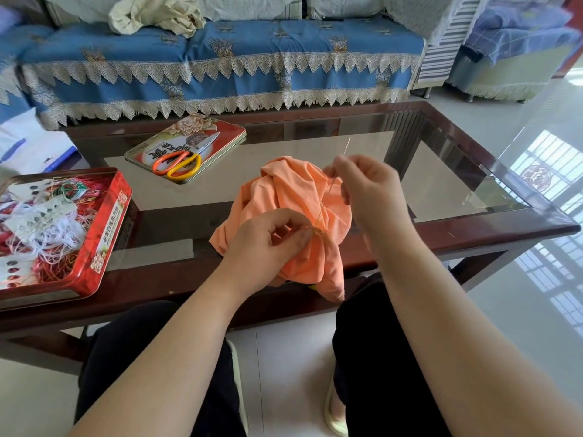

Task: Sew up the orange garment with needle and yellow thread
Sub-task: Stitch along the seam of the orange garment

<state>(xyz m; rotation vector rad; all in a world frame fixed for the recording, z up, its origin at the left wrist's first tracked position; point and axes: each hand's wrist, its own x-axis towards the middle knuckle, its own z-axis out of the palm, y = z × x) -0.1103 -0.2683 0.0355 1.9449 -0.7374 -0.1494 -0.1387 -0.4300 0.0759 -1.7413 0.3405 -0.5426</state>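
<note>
The orange garment (293, 197) lies bunched at the near edge of the glass-topped table (441, 171), part of it hanging over the front. My left hand (268, 244) pinches a fold of it at the seam. My right hand (366, 187), raised above and to the right, pinches the thin needle (333, 184). The yellow thread (318, 217) runs taut from the needle down to the fold at my left fingertips.
A tin lid (189, 143) carrying orange-and-yellow scissors (183, 159) sits at the table's back left. A red tin (104, 234) full of tangled threads stands at the left front. A blue-covered sofa (220, 58) lies behind the table. My knees are under its front edge.
</note>
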